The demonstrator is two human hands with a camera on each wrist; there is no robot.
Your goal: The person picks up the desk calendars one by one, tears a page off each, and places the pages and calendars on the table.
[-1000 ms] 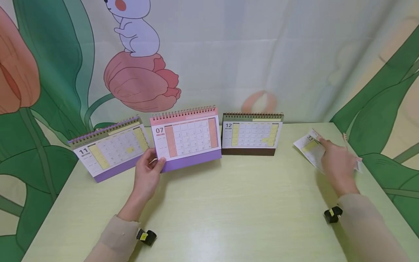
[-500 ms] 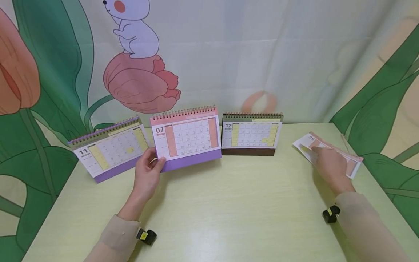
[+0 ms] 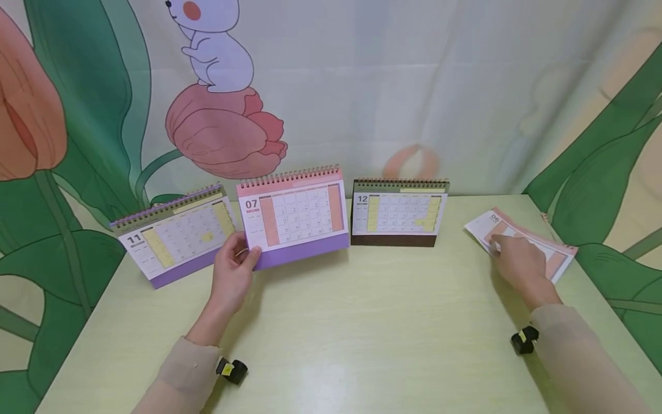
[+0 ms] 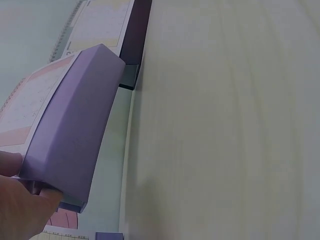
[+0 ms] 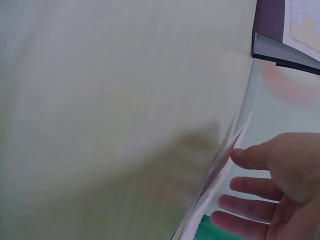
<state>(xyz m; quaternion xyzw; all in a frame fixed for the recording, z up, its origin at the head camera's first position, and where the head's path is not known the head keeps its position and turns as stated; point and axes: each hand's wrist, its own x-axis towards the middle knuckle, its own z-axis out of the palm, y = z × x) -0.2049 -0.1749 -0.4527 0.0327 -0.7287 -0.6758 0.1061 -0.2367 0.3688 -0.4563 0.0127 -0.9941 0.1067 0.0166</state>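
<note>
The left hand (image 3: 233, 276) has the 07 calendar (image 3: 295, 218) by its bottom left corner. The thumb is on the front and at least one finger is tucked into the hollow end, so those fingers are shut tight around the corner. The 07 calendar seems to be lifted a bit, with a shadow under it on the bench (image 3: 362, 322). Holding it there likely leaves the whole page showing to the person.

The 11 calendar (image 3: 183, 238) stands just left of the 07 calendar, turned in so its page looks toward the person. The 12 calendar (image 3: 398, 213) stands just right of it. Both stand by themselves like little tents, so they need no hand.

Well to the right of the 07 calendar lie the loose sheets (image 3: 558, 260), the top one marked 06. The right hand (image 3: 522, 267) is over them, fingers mostly straight and a little spread. Its thumb looks to touch the paper; I see no pinch.

The sheets reach about to the bench's edge far right of the 07 calendar, so they could slip off. In front of the 07 calendar is lots of room to move, but at its sides the calendars are close and could get bumped.
</note>
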